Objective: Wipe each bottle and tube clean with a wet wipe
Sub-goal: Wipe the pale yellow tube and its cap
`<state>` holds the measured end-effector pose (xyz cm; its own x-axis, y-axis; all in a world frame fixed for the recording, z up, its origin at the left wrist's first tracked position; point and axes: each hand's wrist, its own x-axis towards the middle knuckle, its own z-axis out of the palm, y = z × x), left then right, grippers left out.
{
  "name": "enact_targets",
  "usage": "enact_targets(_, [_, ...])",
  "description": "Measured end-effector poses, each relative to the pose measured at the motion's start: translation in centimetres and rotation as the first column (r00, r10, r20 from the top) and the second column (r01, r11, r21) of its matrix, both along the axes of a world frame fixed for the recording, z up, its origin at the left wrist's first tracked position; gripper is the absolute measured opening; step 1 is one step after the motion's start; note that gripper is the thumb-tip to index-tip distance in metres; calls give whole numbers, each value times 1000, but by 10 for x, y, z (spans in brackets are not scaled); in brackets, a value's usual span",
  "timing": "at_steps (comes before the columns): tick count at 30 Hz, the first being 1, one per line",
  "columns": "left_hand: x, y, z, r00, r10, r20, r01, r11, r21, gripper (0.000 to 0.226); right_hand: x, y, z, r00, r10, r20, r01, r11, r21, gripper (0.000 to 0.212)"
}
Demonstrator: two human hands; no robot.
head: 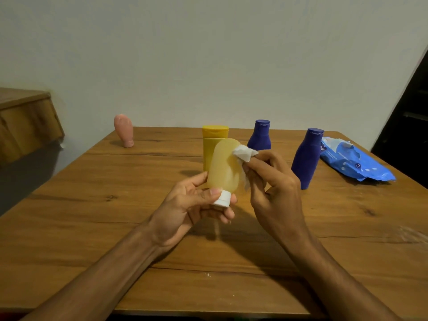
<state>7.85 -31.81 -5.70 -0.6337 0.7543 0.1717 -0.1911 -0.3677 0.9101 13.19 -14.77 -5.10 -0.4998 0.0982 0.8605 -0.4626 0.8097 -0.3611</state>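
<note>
My left hand (193, 205) holds a pale yellow translucent tube (223, 167) by its white cap, cap end down, above the middle of the table. My right hand (271, 181) pinches a white wet wipe (243, 158) against the tube's right side. Behind the tube stands a yellow bottle (209, 144), partly hidden by it. A dark blue bottle (260, 135) stands further back, and a second dark blue bottle (305, 158) is to the right of my right hand. A pink tube (124, 130) stands cap down at the back left.
A blue pack of wet wipes (354, 162) lies at the back right of the wooden table (92, 228). A wooden shelf (25, 121) juts out at the left. A pale wall runs behind the table; a dark opening is at far right.
</note>
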Motion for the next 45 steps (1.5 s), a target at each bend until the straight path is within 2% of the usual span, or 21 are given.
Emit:
enact_targets(2, [2, 1, 0, 1000, 4, -1, -4, 1000, 12, 70, 0, 1, 1, 1000, -9, -2, 8, 1000, -22, 19])
enact_targets(6, [1, 5, 0, 993, 85, 82, -91, 993, 76, 54, 1, 0, -3, 991, 100, 87, -105, 993, 60, 17])
enact_targets(11, [1, 2, 0, 998, -3, 64, 0, 999, 54, 62, 1, 2, 1, 998, 45, 32, -47, 998, 45, 21])
enact_targets(14, [2, 5, 2, 992, 73, 105, -81, 994, 70, 49, 3, 1, 1, 990, 115, 75, -122, 988, 94, 19])
enact_targets(17, [2, 4, 3, 981, 95, 168, -112, 989, 92, 48, 3, -1, -1, 979, 162, 125, -182, 969, 165, 22])
enact_targets(21, [4, 3, 4, 986, 30, 166, -40, 997, 59, 44, 2, 2, 1, 995, 84, 53, -89, 992, 86, 24])
enact_targets(23, [5, 4, 4, 983, 28, 181, -43, 996, 77, 45, 2, 2, 2, 993, 101, 57, -105, 991, 79, 23])
enact_targets(28, [4, 3, 5, 967, 56, 247, -84, 991, 107, 46, 4, 2, -1, 976, 170, 136, -193, 965, 176, 22])
enact_targets(35, [4, 0, 10, 942, 84, 326, -130, 984, 123, 42, 5, 0, -1, 990, 68, 123, -105, 941, 321, 24])
enact_targets(38, [3, -2, 12, 935, 86, 344, -136, 983, 123, 41, 3, 1, -3, 993, 34, 111, -65, 956, 286, 23])
enact_targets(43, [6, -1, 15, 931, 102, 352, -152, 981, 118, 44, 3, 3, 1, 998, 49, 27, -50, 998, 42, 19])
enact_targets(45, [5, 0, 16, 927, 112, 357, -162, 980, 114, 41, 4, 2, 2, 999, 50, -19, -50, 999, 5, 20])
